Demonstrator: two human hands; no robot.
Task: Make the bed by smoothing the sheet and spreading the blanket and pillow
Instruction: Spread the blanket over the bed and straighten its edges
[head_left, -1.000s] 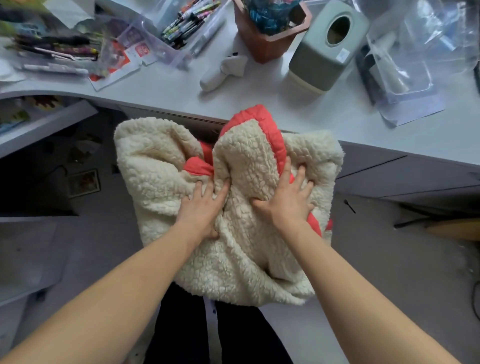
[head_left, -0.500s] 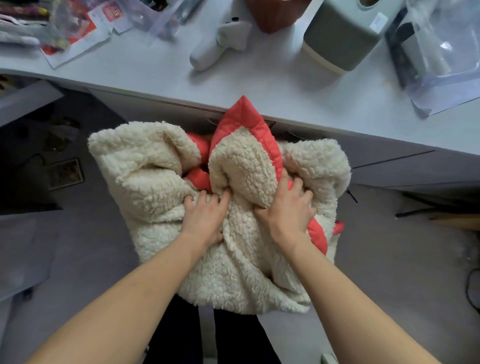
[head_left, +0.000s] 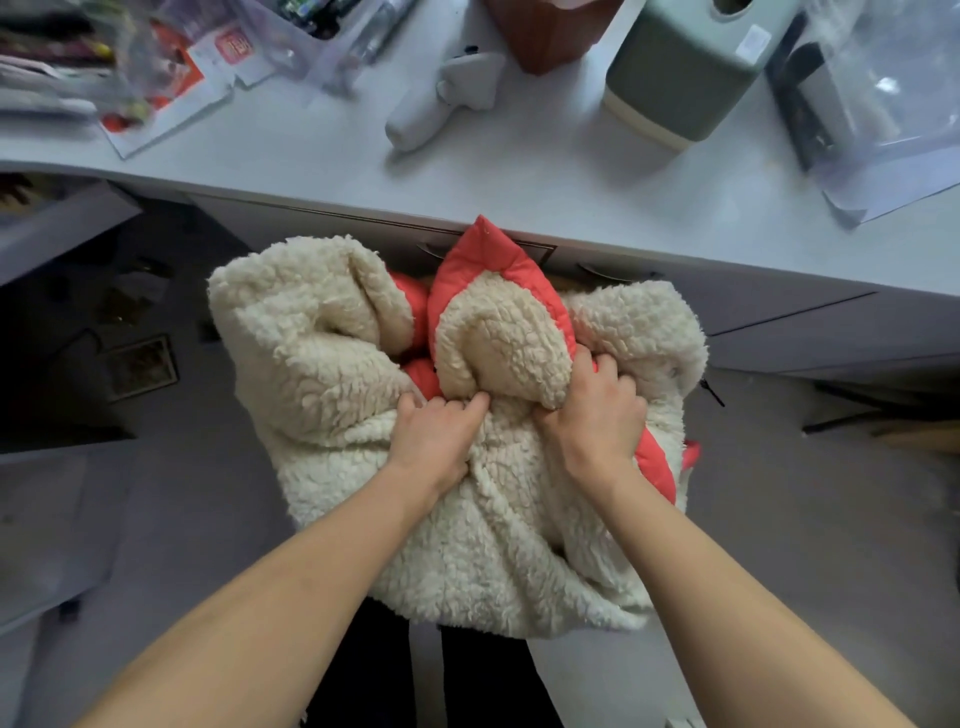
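A bundled blanket (head_left: 322, 374) of cream fleece with a coral-red lining and edge is held in front of me, below the front edge of a white desk (head_left: 519, 182). My left hand (head_left: 436, 441) grips a fold of fleece at the bundle's middle, fingers curled into it. My right hand (head_left: 597, 410) grips the fleece beside the red edge, fingers curled into the fabric. A red corner sticks up near the desk edge. No bed, sheet or pillow is in view.
On the desk lie a grey-green tissue box (head_left: 685, 78), a white handheld device (head_left: 441, 98), a red-brown pot (head_left: 550, 31), clear plastic bags (head_left: 872, 98) and pens and papers (head_left: 130, 78) at far left. Grey floor (head_left: 779, 519) lies below; dark trouser legs show under the blanket.
Both hands went from lying fairly flat on the fleece to curling into it. The view has shifted closer to the desk edge and the bundle sits lower.
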